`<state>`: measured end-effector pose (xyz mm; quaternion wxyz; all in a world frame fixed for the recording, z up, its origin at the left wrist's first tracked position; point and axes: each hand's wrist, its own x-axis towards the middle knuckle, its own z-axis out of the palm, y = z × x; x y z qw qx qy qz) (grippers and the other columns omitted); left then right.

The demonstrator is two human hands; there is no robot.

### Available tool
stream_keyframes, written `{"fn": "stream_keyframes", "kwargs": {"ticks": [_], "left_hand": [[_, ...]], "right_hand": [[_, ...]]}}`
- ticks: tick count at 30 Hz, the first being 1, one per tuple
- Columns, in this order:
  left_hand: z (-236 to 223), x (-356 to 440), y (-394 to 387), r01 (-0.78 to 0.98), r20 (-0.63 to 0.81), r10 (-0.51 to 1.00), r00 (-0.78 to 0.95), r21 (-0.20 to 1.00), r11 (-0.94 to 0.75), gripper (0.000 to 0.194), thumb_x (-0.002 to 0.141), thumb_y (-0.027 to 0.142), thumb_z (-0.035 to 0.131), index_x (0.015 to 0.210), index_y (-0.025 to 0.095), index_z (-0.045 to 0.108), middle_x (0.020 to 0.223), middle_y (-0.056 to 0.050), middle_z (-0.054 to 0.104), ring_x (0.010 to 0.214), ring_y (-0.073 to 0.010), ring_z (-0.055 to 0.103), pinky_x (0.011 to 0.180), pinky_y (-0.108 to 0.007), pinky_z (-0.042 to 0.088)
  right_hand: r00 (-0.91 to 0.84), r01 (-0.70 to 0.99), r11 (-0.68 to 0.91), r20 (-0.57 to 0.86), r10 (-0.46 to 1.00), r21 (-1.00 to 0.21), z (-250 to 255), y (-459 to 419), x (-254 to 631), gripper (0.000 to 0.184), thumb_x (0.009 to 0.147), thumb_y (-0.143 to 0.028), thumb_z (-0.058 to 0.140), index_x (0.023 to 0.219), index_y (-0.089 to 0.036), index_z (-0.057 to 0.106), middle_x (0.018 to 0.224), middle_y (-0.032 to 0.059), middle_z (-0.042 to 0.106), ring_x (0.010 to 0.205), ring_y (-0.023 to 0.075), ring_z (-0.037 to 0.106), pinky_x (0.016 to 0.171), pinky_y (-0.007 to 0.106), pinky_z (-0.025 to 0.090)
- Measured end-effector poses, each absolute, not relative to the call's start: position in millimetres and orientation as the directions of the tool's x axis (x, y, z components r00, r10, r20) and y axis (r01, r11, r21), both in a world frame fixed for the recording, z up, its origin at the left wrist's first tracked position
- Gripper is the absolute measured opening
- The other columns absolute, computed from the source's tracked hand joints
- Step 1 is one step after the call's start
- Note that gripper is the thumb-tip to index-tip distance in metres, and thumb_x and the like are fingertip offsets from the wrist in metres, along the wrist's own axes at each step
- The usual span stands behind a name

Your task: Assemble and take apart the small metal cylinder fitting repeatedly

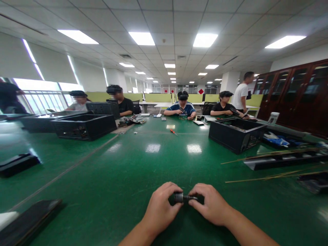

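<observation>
A small dark metal cylinder with a thin shaft [179,197] is held level between my two hands, just above the green tabletop [143,174]. My left hand [164,205] pinches the wide cylinder end between thumb and fingers. On the other side, my right hand [210,204] has thumb and forefinger closed on the thin shaft, which sticks out to the right. The fingertips partly cover the piece, so its exact kind cannot be made out.
Black computer cases stand at the left [84,128] and right [237,135]. A red screwdriver [173,131] lies mid-table. Thin rods [256,179] and a dark metal channel [282,160] are at right. A dark flat panel [30,222] lies near left. Several people sit beyond.
</observation>
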<state>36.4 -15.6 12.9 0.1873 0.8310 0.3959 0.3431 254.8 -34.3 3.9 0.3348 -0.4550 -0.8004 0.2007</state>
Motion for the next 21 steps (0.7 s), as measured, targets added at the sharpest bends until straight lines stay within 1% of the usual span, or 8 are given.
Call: {"fn": "stream_keyframes", "kwargs": {"ticks": [10,21], "left_hand": [[12.8,37.2,-15.4,0.522,0.439,0.771,0.461,0.568,-0.636,0.027,0.072,0.007,0.066,0.094,0.024,0.066,0.095,-0.002,0.068,0.091,-0.0186,0.063,0.082,-0.03,0.048],[10.9,35.2,-14.6,0.519,0.446,0.774,0.449,0.575,-0.633,0.03,0.071,0.006,0.066,0.094,0.025,0.066,0.095,-0.001,0.068,0.092,-0.0176,0.063,0.083,-0.03,0.049]], "right_hand": [[-0.373,0.602,0.501,0.335,0.865,-0.621,5.5,-34.6,256.5,0.011,0.084,-0.024,0.064,0.09,-0.02,0.072,0.086,0.0029,0.071,0.084,0.0185,0.064,0.078,0.029,0.044],[-0.378,0.631,0.49,0.313,0.871,-0.601,10.2,-35.2,259.8,0.013,0.086,-0.027,0.062,0.089,-0.02,0.073,0.084,0.0031,0.071,0.08,0.0182,0.064,0.078,0.029,0.044]]}}
